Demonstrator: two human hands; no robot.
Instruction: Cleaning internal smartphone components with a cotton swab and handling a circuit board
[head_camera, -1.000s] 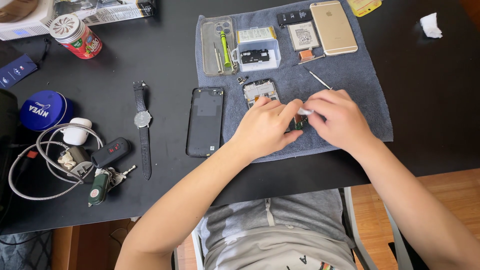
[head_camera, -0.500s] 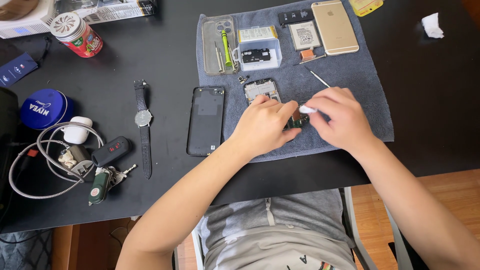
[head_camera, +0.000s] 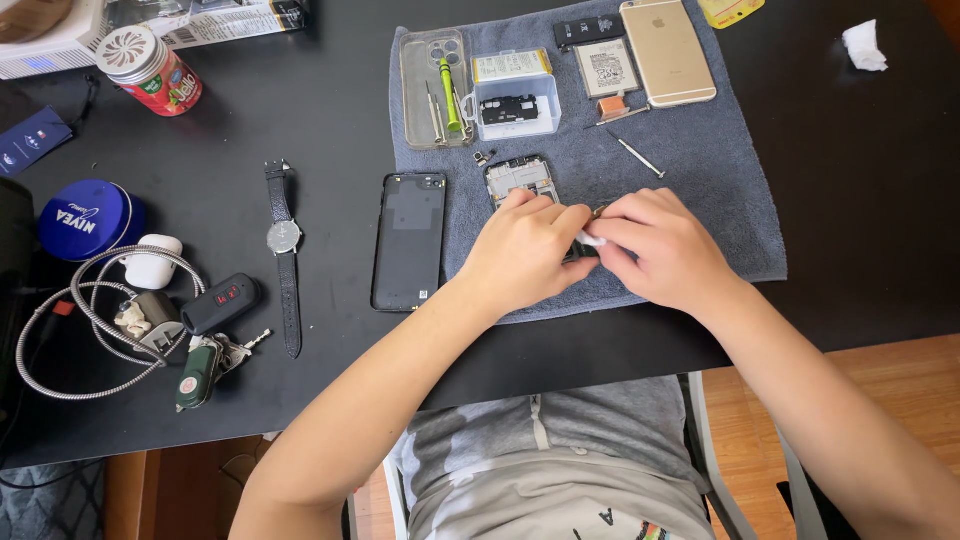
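An opened phone (head_camera: 519, 174) with its insides showing lies on a grey towel (head_camera: 700, 170); only its top end shows. My left hand (head_camera: 522, 252) rests over its lower part and holds it down. My right hand (head_camera: 662, 246) sits just to the right, fingertips meeting those of the left. It pinches a small white piece (head_camera: 593, 240) over the phone. What lies under both hands is hidden.
On the towel: a clear case with a green tool (head_camera: 433, 88), a small parts box (head_camera: 514, 106), a gold phone (head_camera: 667, 50), a thin screwdriver (head_camera: 640, 158). A black back cover (head_camera: 410, 240), a wristwatch (head_camera: 285, 238), keys (head_camera: 205, 345), a cable (head_camera: 95, 320) and a blue tin (head_camera: 85, 220) lie left.
My right fingertips with the white piece have shifted slightly down and left, closer to my left fingers. Everything else stays in place.
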